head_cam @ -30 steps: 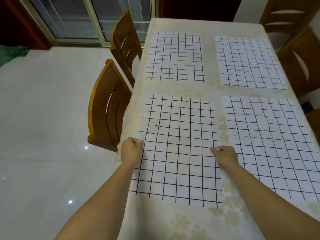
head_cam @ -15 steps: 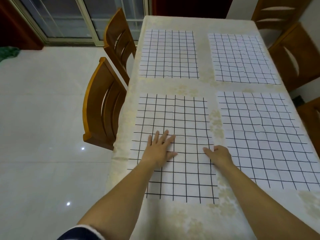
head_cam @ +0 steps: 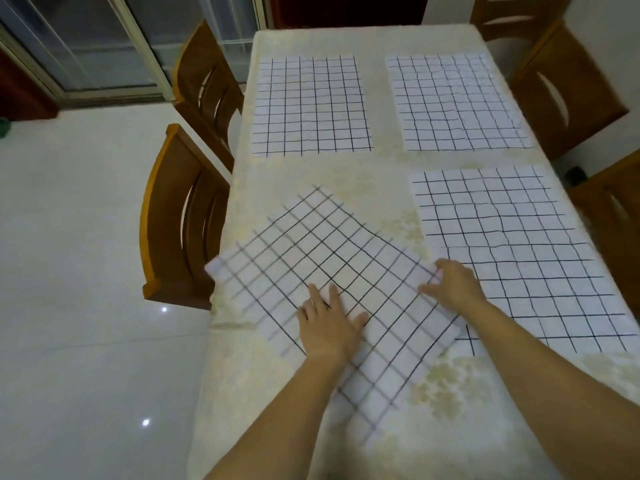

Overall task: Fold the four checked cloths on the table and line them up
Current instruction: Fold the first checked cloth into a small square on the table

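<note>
Lengthwise, the counter point(head_cam: 377, 174) under its pale floral cover carries four checked cloths: the far left cloth point(head_cam: 310, 105), the far right cloth point(head_cam: 457, 102) and the near right cloth point(head_cam: 519, 244) lie flat and square, while the near left cloth point(head_cam: 332, 289) sits turned like a diamond, one corner past the counter's left edge and its right side overlapping the near right cloth. On that turned cloth the left hand point(head_cam: 329, 327) presses flat with fingers spread, and the right hand point(head_cam: 450, 287) pinches its right corner, fingers curled on the fabric.
</note>
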`<state>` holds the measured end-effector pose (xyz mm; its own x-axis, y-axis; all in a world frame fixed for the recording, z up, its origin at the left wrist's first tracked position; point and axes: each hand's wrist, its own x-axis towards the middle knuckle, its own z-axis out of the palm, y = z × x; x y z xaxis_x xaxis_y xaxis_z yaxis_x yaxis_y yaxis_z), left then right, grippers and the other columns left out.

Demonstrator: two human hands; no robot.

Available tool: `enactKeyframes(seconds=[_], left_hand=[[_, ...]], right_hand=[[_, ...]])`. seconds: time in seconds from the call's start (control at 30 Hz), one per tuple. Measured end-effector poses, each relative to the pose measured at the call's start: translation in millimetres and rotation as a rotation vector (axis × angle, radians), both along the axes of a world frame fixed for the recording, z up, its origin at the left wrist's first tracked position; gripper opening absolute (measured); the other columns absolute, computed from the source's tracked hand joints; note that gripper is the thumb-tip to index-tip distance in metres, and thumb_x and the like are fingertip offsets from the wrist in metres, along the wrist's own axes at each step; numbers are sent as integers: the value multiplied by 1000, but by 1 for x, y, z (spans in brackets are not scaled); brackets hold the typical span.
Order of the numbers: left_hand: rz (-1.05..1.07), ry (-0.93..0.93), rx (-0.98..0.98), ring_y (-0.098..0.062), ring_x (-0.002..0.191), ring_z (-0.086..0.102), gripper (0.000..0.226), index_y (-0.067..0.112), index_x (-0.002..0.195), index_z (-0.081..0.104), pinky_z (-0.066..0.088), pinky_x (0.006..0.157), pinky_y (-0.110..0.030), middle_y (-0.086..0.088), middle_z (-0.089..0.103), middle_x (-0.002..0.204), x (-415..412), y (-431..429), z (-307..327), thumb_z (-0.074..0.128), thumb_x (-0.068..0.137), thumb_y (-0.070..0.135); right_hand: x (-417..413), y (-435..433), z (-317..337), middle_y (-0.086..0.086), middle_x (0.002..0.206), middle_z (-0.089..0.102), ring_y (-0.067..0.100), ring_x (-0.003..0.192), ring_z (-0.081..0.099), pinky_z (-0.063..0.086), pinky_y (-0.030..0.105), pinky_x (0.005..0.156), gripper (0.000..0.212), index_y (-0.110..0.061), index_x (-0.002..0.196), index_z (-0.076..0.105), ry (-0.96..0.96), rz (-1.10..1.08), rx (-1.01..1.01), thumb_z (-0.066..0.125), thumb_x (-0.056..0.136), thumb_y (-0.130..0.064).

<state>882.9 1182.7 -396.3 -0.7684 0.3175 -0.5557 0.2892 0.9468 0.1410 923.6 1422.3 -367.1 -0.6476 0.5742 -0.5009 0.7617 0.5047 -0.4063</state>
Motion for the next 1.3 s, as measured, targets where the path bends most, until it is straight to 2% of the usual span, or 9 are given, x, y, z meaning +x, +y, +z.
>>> enactKeyframes(seconds=[0.1,0.2,0.27,0.33,0.47,0.77,0.9,1.07,1.3], left_hand=[[-45,132,38,-39,144,28,79,13,158,21,21,119,-50,-22,32,156,13,6,7,22,101,68],[-193,371,335,-36,126,48,46,18,142,46,35,111,-48,-12,51,138,-3,5,-8,45,104,44],[-296,378,398,-39,142,37,51,19,151,36,23,122,-51,-13,37,156,-28,5,-24,43,105,39],[-348,304,304,-37,156,1,66,24,163,7,-2,127,-49,-8,0,170,-52,0,-35,22,106,52],[-381,268,198,-26,151,-30,66,36,156,-25,-14,124,-52,7,-34,163,-60,-14,-52,-5,100,65],[44,214,168,-30,148,-37,65,33,155,-27,-18,120,-59,1,-36,161,-3,19,-50,-4,101,61],[167,144,255,-25,149,-34,68,33,156,-21,-17,122,-51,2,-26,166,12,26,-44,-12,95,61],[26,228,234,-30,157,-2,66,28,163,-1,14,123,-48,-3,-11,170,4,-12,-39,7,104,57],[-270,330,247,-32,155,-13,60,25,163,3,-8,125,-50,-2,-10,170,-47,-16,-46,14,108,47]], right_hand=[[-18,12,2,11,113,67,30,107,57,36,34,86,52,-22,130,54,217,-13,181,75,84,-32],[-19,7,-4,12,131,59,32,125,47,31,46,108,62,-16,143,45,328,43,411,68,89,-36],[-5,-8,-11,12,151,41,31,141,32,22,50,118,67,-14,150,34,361,49,481,58,94,-41],[13,-37,-23,11,160,25,29,148,19,10,49,123,69,-14,155,23,311,137,472,47,98,-46],[36,-96,-52,11,165,-1,29,152,-5,1,47,123,74,-16,158,5,66,369,411,15,98,-58],[31,-104,-69,11,163,-14,31,151,-13,-2,49,123,69,-16,156,-7,-3,420,454,-1,98,-52],[20,-100,-72,9,162,-22,30,148,-22,-4,49,123,70,-22,154,-17,-15,479,435,-12,93,-55],[27,-81,-78,4,162,-23,27,149,-21,-2,49,123,73,-27,153,-22,-21,571,482,-6,94,-67],[-4,-118,-65,1,165,-6,28,152,-7,7,51,122,61,-20,157,-1,100,526,478,11,102,-43]])
